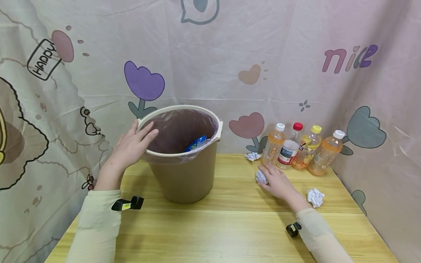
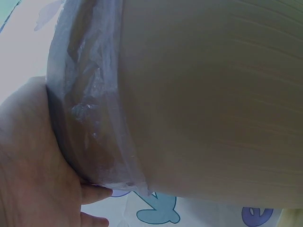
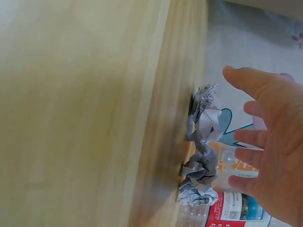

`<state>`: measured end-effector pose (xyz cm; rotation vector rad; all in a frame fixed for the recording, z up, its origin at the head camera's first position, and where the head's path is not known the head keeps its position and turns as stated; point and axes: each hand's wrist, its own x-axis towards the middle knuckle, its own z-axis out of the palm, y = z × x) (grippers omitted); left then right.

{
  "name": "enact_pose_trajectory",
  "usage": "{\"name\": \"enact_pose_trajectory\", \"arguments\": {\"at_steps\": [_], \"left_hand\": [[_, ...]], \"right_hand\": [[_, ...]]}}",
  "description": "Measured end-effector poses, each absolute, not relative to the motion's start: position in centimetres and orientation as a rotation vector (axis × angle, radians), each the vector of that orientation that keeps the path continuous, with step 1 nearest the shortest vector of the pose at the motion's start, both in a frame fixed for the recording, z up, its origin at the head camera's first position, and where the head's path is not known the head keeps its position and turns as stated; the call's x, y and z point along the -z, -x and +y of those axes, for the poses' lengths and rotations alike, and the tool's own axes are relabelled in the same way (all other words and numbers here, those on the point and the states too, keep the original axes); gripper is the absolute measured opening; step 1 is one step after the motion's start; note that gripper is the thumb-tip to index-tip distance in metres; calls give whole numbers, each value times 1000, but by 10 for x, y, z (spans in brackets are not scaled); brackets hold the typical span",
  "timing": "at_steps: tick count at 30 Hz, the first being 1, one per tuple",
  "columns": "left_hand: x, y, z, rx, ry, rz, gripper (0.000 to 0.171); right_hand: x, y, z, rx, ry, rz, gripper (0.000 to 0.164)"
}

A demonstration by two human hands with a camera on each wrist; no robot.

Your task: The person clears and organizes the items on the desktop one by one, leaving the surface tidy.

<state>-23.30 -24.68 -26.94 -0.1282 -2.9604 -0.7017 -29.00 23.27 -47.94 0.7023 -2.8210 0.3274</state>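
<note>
My left hand rests against the left side of the rim of a brown waste bin, fingers extended. A clear plastic liner covers the rim, and a blue wrapper shows inside. Over on the right, my right hand reaches over a crumpled paper ball, partly hiding it. Its fingers are spread and do not grip the paper, as the right wrist view shows. A second paper ball lies farther back, and a third paper ball is right of the hand.
Bottles stand in a row at the back right: an orange white-capped bottle, a red-capped bottle, a yellow-capped bottle and another white-capped bottle. A patterned curtain hangs behind the wooden table.
</note>
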Motion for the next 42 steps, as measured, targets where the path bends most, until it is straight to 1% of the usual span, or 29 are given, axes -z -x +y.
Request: {"name": "enact_pose_trajectory", "arguments": {"at_steps": [17,30,42], "left_hand": [[270,232,-247,711,124,-2950,76],[271,233,-248,705,135,-2944,77],[271,232,-247,707,129,-2944,76]], "right_hand": [[482,305,234,-361,-531,-2939,82],[485,310,234,-348,-478,-2967,76],[479,306,234,-336,-477,-2986,77]]}}
